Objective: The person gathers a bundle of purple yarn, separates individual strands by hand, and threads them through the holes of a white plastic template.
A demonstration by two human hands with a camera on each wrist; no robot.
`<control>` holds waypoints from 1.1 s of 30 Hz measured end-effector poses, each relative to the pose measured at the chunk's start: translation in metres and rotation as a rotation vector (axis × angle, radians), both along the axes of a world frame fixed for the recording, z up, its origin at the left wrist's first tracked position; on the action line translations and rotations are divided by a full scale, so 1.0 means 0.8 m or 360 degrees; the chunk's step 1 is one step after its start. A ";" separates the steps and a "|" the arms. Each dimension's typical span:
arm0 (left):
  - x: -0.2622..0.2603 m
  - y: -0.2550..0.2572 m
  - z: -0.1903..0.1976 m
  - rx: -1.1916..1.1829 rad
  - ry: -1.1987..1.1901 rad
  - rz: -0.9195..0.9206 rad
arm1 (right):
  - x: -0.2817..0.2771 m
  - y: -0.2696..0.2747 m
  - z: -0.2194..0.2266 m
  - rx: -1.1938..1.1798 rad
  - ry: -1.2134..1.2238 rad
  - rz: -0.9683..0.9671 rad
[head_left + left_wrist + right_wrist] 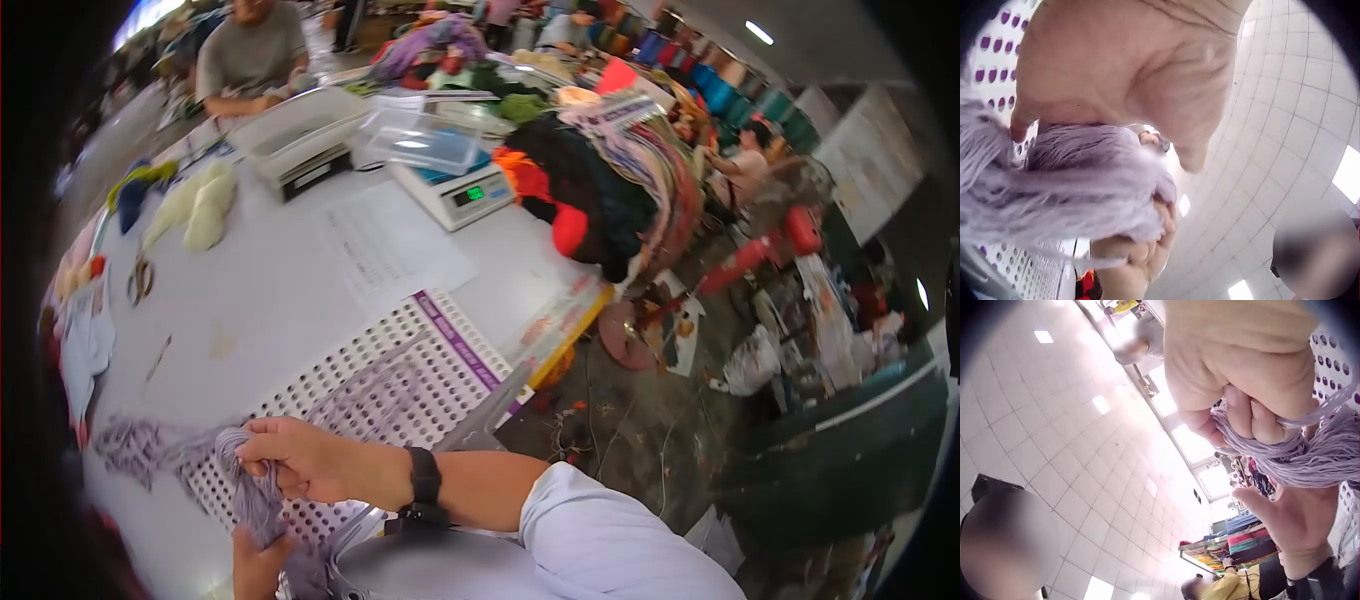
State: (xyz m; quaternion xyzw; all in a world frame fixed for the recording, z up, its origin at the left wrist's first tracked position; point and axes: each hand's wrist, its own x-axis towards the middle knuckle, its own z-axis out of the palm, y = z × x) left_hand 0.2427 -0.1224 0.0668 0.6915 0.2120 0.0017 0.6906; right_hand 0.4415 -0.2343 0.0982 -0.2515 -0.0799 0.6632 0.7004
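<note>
A skein of pale lilac yarn [262, 505] stretches between my two hands above a white perforated board [400, 345]. My right hand [300, 462] grips its upper end, fingers curled through the strands, as the right wrist view shows. Below it, my left hand [258, 565] is at the skein's lower part. In the right wrist view, the left palm [1300, 519] faces the yarn with the thumb held out apart; yarn hides the other fingers. More lilac yarn [135, 450] trails loosely onto the table at the left, and some strands [375, 390] lie on the board.
Scissors [141, 280], cream yarn [195, 208] and printed paper [390, 245] lie on the white table. Further back stand a grey bin [300, 130] and a digital scale [460, 197]. Dark and multicoloured yarn [600, 190] is heaped at the right edge. A person [250, 60] sits opposite.
</note>
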 end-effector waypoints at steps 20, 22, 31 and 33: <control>0.052 0.009 -0.022 0.0020 -0.0567 0.0329 | -0.035 0.006 0.009 0.0100 -0.2213 -0.0363; 0.066 0.015 -0.024 0.0714 -0.0642 0.0150 | -0.029 -0.017 0.039 0.0068 -0.2398 -0.0263; 0.068 -0.017 0.062 0.0711 -0.0603 0.0561 | 0.007 -0.029 -0.007 -0.0269 -0.0799 0.0026; 0.062 -0.009 0.061 0.0689 -0.0576 0.0538 | 0.023 -0.030 -0.013 -0.0174 0.0002 0.0237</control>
